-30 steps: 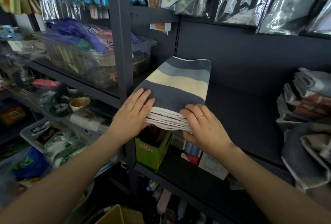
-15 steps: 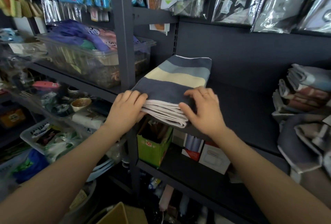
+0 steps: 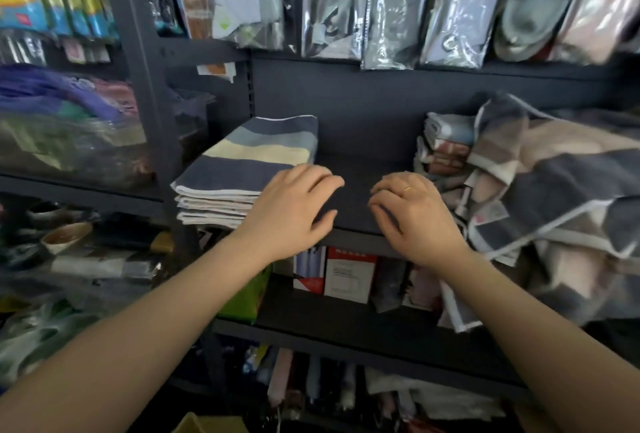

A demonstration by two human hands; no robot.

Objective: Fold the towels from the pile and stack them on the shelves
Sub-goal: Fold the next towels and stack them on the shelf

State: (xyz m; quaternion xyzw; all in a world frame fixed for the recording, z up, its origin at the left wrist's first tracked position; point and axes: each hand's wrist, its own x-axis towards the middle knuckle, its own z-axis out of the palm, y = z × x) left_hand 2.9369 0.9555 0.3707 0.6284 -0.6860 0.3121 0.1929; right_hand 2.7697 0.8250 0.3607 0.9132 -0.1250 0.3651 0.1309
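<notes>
A stack of folded blue, grey and cream striped towels (image 3: 249, 162) lies at the left end of the dark shelf (image 3: 360, 169). My left hand (image 3: 294, 211) hovers just right of the stack's front corner, fingers loosely spread, holding nothing. My right hand (image 3: 412, 214), with a gold ring, floats over the shelf's front edge, fingers curled and empty. To the right, a loose pile of grey, pink and beige towels (image 3: 547, 190) spills over the shelf edge, with a few folded ones (image 3: 446, 145) behind it.
A grey upright post (image 3: 149, 93) stands left of the stack. Bagged goods (image 3: 381, 3) hang above the shelf. Below it are a green box (image 3: 242, 297) and red-and-white boxes (image 3: 346, 273). Clear bins of wares (image 3: 69, 127) fill the left shelving.
Both hands have let go of the folded stack and shifted right. The camera has swung right, bringing the loose towel pile closer into view.
</notes>
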